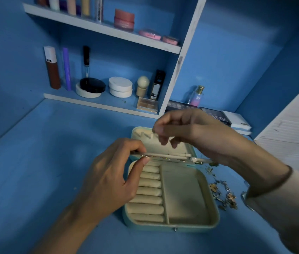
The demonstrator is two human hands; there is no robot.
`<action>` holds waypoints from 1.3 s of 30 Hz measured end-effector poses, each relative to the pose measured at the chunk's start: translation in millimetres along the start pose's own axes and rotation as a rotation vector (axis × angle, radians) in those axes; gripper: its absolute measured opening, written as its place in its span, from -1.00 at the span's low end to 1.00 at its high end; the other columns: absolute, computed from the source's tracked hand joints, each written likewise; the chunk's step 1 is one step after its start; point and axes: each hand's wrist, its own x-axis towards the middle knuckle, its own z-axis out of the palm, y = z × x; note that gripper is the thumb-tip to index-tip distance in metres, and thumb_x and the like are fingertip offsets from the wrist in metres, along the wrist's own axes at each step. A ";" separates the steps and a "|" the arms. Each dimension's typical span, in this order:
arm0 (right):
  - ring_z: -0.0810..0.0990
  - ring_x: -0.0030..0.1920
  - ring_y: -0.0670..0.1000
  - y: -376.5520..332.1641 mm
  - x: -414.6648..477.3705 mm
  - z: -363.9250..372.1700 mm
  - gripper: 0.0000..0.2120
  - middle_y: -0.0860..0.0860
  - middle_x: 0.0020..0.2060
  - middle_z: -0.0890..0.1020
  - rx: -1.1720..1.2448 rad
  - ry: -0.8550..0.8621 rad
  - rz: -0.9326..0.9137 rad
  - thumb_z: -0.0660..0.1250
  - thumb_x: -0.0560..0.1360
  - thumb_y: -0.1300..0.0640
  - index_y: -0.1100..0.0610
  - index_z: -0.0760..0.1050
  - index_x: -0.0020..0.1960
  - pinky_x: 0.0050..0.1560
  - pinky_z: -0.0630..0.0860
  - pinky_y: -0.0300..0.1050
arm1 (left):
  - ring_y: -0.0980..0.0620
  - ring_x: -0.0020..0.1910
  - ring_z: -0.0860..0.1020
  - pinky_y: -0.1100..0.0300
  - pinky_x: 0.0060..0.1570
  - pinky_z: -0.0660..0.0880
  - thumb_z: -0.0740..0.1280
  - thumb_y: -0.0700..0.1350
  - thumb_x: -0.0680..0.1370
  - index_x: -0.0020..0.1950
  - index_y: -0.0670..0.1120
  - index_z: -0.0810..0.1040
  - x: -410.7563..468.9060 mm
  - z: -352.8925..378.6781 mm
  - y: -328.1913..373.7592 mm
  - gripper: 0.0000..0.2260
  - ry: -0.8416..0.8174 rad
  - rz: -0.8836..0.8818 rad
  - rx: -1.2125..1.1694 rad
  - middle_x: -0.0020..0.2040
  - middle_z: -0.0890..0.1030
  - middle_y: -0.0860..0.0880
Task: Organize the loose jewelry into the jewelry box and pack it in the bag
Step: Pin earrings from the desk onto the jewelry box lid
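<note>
pinching box point(216, 215) flap point(165, 154) with left hand point(108, 176); cannot tell for right hand point(196, 131); could scatter lower-right jewelry point(225, 196) with sleeve point(282, 198).

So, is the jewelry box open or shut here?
Open: the jewelry box has its lid folded back, ring rolls and side compartment exposed; the left hand pinches its middle flap.

right arm: long pale beige sleeve point(280, 202) | left forearm point(68, 222): bare | left hand point(108, 180), right hand point(196, 132): bare
</note>
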 end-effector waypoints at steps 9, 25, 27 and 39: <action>0.49 -0.32 -0.10 61.7 -59.3 -53.2 -0.92 0.05 -0.35 0.55 0.077 0.787 -0.106 0.35 0.48 0.23 0.14 0.57 -0.18 -0.30 0.39 -0.28 | 0.30 -0.13 0.45 0.60 0.02 0.29 0.28 -0.09 0.50 -0.01 -0.08 0.43 5.8 3.5 2.6 -0.88 0.027 -0.094 -0.001 -0.13 0.53 0.08; 0.49 -0.09 0.00 154.6 -62.9 -36.1 -0.88 -0.07 -0.18 0.57 -0.706 0.511 -0.004 0.50 0.36 0.17 -0.04 0.67 -0.16 -0.17 0.38 -0.21 | 0.38 -0.13 0.50 0.58 -0.11 0.36 0.27 0.01 0.49 0.01 0.03 0.39 20.5 12.0 -1.4 -0.85 0.037 -0.219 -0.117 -0.13 0.51 0.37; 0.49 -0.09 0.00 154.3 -62.5 -35.9 -0.87 -0.09 -0.19 0.55 -0.704 0.516 0.005 0.51 0.35 0.18 -0.03 0.67 -0.17 -0.17 0.38 -0.17 | 0.41 -0.13 0.49 0.59 -0.11 0.36 0.27 0.00 0.49 0.01 0.02 0.39 19.8 11.5 -1.1 -0.85 0.038 -0.214 -0.108 -0.15 0.50 0.33; 0.49 -0.09 -0.01 146.0 -51.8 -37.1 -0.95 -0.04 -0.20 0.55 -0.758 0.547 0.033 0.46 0.39 0.13 0.01 0.67 -0.16 -0.15 0.51 0.02 | 0.43 -0.11 0.48 0.59 -0.10 0.36 0.27 -0.01 0.50 0.02 0.01 0.39 19.2 11.6 0.2 -0.85 0.024 -0.212 -0.091 -0.12 0.48 0.29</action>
